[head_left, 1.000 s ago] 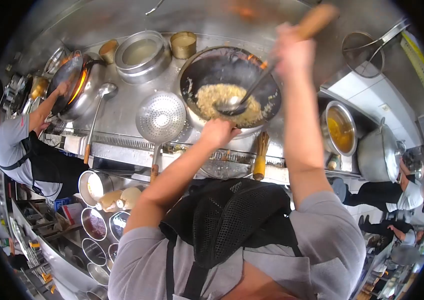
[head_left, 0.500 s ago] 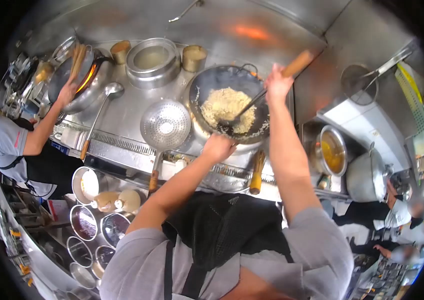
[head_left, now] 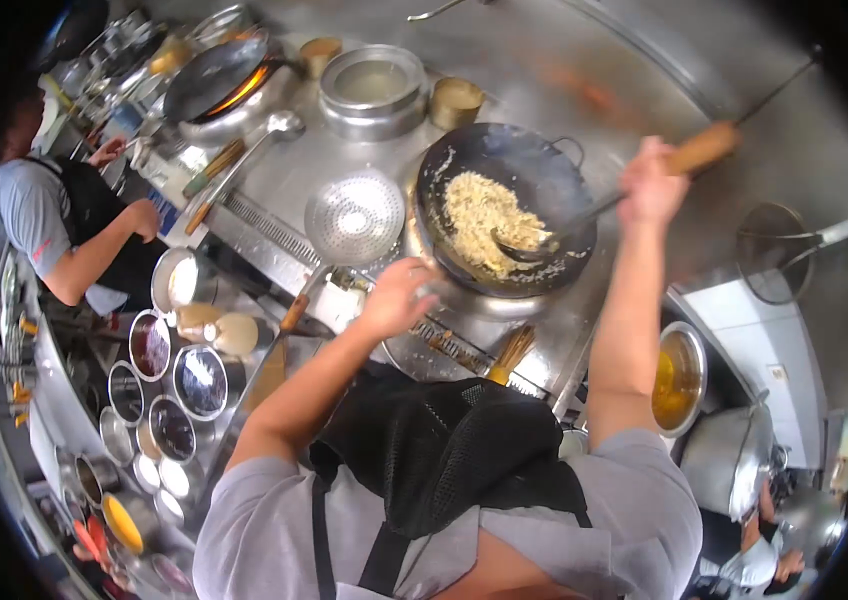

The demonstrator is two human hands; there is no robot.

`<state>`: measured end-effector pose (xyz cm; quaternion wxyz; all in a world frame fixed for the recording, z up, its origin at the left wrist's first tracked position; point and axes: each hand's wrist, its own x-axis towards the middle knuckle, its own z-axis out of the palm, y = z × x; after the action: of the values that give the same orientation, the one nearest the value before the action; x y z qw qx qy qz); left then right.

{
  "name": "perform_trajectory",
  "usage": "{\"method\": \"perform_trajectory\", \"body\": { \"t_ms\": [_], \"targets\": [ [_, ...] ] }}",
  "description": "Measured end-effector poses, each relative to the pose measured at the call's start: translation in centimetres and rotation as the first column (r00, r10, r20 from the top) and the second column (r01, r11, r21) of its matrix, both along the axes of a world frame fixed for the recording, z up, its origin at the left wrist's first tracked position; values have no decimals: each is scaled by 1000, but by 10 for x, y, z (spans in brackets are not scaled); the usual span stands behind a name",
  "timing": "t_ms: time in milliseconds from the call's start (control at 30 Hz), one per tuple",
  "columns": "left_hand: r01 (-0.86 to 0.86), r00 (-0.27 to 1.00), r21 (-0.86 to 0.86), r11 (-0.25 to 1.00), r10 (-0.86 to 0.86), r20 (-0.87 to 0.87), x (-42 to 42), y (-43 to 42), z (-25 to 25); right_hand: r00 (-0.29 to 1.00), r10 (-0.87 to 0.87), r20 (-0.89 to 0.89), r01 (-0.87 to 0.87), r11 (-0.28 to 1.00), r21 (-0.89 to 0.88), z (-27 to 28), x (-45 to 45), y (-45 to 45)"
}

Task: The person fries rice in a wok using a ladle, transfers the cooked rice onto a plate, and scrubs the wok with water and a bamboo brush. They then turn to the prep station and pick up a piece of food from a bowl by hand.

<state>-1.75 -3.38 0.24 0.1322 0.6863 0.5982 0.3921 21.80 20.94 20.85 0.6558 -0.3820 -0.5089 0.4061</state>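
My right hand (head_left: 652, 185) is wrapped round the wooden handle of a long ladle (head_left: 599, 208). The ladle's bowl rests in the rice (head_left: 474, 210), which lies pale and loose in a black wok (head_left: 554, 175) on the stove. Nothing is in my left hand (head_left: 399, 300); its fingers are apart, in the air just left of the wok's near side and apart from the rim. Close to that hand, a perforated strainer (head_left: 354, 218) with a wooden handle lies on the stove top. A bamboo brush (head_left: 514, 350) sits in front of the wok.
Behind the strainer stand a metal pot (head_left: 372, 105) and a tin (head_left: 456, 103). Sauce containers (head_left: 172, 428) fill the left side, near a co-worker (head_left: 74, 215). At right are a bowl of yellow liquid (head_left: 679, 380), a large pot (head_left: 729, 450) and a hanging mesh strainer (head_left: 774, 250).
My left hand has let go of the wok's rim and moved left, opening. The ladle has shifted within the rice. My view has turned; the co-worker has stepped back from the other wok.
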Motion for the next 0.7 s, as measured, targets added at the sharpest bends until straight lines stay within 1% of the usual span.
{"method": "perform_trajectory", "body": {
  "t_ms": [33,67,100,133,167,200,233,267,300,333,367,400,433,467,500,533,567,600,667,700],
  "targets": [
    [-93,994,-86,992,98,50,-14,-29,-16,988,140,-68,-140,990,-5,-50,-1,16],
    [-179,974,-216,960,204,102,-30,-66,-26,950,281,-138,-284,959,-5,-93,-10,33],
    [-302,946,-344,889,324,6,-47,-112,-42,898,400,-180,-403,915,24,-105,-8,57],
    [-397,915,-321,860,399,-63,-57,-162,-36,911,409,-49,-408,912,36,-89,-9,57],
    [-529,832,-407,744,550,-76,-59,-220,-34,846,517,-127,-512,856,76,-72,-9,57],
    [-651,709,-479,589,698,-104,-59,-274,-28,900,429,-78,-428,903,28,-35,-16,35],
    [-717,583,-508,477,810,-64,-61,-330,-28,959,281,-29,-282,958,-57,-8,-20,10],
    [-779,412,-532,332,910,-35,-46,-391,-23,976,193,-103,-198,979,-41,-12,-21,6],
    [-818,253,-555,151,961,-111,-28,-431,3,974,205,-95,-211,976,-56,-32,-26,7],
    [-863,129,-505,-5,965,-229,-13,-468,22,963,266,-43,-269,960,-78,-67,-39,10],
    [-887,-3,-445,-121,966,-257,3,-503,33,946,322,23,-319,944,-89,-108,-50,13],
    [-877,-127,-427,-219,964,-233,20,-525,53,918,386,90,-379,921,-88,-152,-71,13],
    [-900,-178,-339,-275,940,-291,34,-554,61,888,431,161,-423,903,-80,-188,-85,11],
    [-893,-250,-306,-330,929,-271,50,-580,71,855,470,221,-466,882,-75,-214,-105,8],
    [-872,-329,-290,-393,912,-247,63,-607,76,827,485,283,-488,870,-66,-230,-116,3],
    [-861,-377,-278,-425,902,-211,75,-636,77,806,493,328,-507,861,-48,-240,-129,-4],
    [-828,-461,-231,-510,855,-236,85,-666,75,790,485,376,-514,857,-26,-245,-139,-11],
    [-798,-523,-185,-573,812,-259,95,-688,75,782,461,420,-506,863,-5,-250,-141,-15],
    [-713,-654,-198,-673,740,-157,114,-745,67,776,397,491,-480,876,51,-252,-142,-28],
    [-649,-724,-175,-741,671,-157,122,-778,54,776,352,523,-458,885,84,-253,-141,-35]
  ]
}}
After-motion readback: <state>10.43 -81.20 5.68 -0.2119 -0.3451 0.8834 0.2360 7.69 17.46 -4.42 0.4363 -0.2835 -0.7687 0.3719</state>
